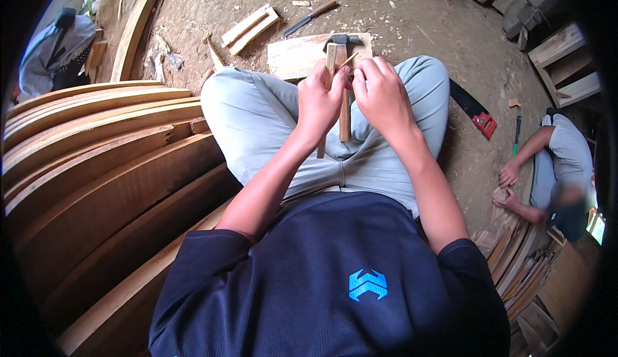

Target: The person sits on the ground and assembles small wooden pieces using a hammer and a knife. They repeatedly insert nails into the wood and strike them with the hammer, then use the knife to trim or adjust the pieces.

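Hands of the wearer, two: left hand [320, 96], right hand [384, 93].
Hammer [346, 39], one.
Narrow wooden strip [330, 60], one.
Thin stick [349, 59], one.
Pale flat board [291, 56], one.
Wooden-handled blade [310, 18], one.
Red-handled saw [468, 107], one.
Green-shafted tool [517, 136], one.
Co-worker [571, 148] at right, one; hands on same, two.
Long planks [122, 183] at left, several, exact count unclear.

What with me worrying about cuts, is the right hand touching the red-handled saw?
Apart. The head view shows the right knee between the right hand and the red-handled saw, which lies on the ground beyond.
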Action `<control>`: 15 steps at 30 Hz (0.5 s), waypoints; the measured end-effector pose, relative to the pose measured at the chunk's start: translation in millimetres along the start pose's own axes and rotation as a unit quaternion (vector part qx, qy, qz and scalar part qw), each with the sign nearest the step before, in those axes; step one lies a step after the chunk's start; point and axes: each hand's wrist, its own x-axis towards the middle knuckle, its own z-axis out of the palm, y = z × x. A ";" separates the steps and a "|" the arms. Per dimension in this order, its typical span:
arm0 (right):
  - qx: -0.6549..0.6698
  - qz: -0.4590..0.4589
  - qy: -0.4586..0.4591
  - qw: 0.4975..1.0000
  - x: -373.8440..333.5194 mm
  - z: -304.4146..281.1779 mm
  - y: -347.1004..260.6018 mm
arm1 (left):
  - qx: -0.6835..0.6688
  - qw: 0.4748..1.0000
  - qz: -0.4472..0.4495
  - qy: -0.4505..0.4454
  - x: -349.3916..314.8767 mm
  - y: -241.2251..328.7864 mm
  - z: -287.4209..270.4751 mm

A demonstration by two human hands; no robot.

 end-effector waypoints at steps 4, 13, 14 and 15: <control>0.163 0.017 -0.038 0.986 -0.3 3.6 8.4 | 0.034 0.998 0.033 -0.039 -0.7 10.3 -8.8; 0.183 0.079 -0.117 0.973 2.7 -14.2 4.3 | 0.000 0.991 -0.012 -0.135 2.5 1.3 -18.3; 0.179 0.087 -0.132 0.971 2.5 -15.6 4.2 | -0.013 0.988 -0.035 -0.150 2.2 1.9 -18.6; 0.175 0.074 -0.118 0.975 1.8 -15.0 5.6 | -0.031 0.987 -0.048 -0.152 2.4 2.1 -18.2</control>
